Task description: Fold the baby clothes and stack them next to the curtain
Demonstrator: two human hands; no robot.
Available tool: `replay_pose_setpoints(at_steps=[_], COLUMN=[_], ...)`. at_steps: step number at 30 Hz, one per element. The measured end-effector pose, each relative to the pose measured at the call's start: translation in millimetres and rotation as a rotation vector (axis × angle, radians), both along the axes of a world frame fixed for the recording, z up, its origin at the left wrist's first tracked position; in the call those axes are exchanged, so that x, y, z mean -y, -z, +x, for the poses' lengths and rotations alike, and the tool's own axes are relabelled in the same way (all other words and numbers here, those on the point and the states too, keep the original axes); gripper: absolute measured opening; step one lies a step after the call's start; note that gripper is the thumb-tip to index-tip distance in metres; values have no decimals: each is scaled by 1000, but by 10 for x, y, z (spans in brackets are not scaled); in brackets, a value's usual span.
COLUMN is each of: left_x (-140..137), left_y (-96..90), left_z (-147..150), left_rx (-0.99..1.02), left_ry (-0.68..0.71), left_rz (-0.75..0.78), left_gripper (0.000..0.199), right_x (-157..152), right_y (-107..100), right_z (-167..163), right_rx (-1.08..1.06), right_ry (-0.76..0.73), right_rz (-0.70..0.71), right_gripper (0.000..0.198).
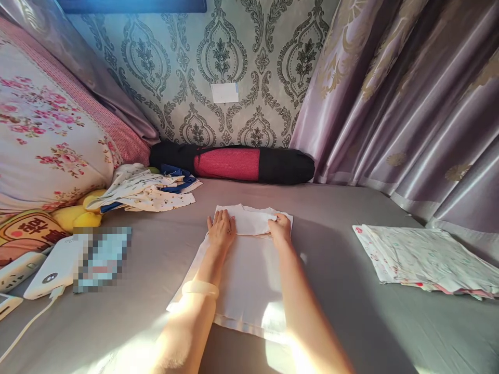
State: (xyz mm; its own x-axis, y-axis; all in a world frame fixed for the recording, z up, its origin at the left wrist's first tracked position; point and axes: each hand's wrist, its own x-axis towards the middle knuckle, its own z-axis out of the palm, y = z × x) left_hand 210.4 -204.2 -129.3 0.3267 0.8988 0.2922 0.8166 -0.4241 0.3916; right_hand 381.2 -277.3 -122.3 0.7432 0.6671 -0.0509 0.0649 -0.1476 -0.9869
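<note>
A white garment lies spread on the grey sheet in front of me, with its far end doubled over into a flap. My left hand rests flat on the flap's left side, fingers stretched out; a pale bangle circles that wrist. At the flap's right side my right hand pinches the cloth between thumb and fingers. Both forearms cover parts of the garment's sides, and sunlight washes out its near right corner.
Crumpled clothes lie at the back left, near a yellow plush toy. A white power bank with a cable is at left. Folded clothes are stacked at right. A black and red rolled bag lies along the wall.
</note>
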Motion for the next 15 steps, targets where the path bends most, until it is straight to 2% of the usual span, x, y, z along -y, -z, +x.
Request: replay_pose_setpoints(at_steps=[3,5,8,11,13,15], left_x=[37,83,154,174,153,118], left_y=[-32,-70,-117,-119,-91,-48], left_z=[42,90,163,196,191,176], left_rx=[2,-12,-58,-95,-105,-124], left_ry=[56,134,248,264,196,134], left_rz=[82,119,142,150,144,103], left_gripper=[47,46,47,48,48,49], right_x=[38,57,76,94,103,107], right_y=[-115,-174,-208,-181,-145,-105], right_z=[-88,-189,-367,-510,-562,-584], right_rx=[252,521,857,1024,1056,1049], right_ry=[113,104,-122,-387,-458,-456], right_rz=[-200,-278,-295,-355,-392,-437], right_gripper=[49,50,51,50,49,49])
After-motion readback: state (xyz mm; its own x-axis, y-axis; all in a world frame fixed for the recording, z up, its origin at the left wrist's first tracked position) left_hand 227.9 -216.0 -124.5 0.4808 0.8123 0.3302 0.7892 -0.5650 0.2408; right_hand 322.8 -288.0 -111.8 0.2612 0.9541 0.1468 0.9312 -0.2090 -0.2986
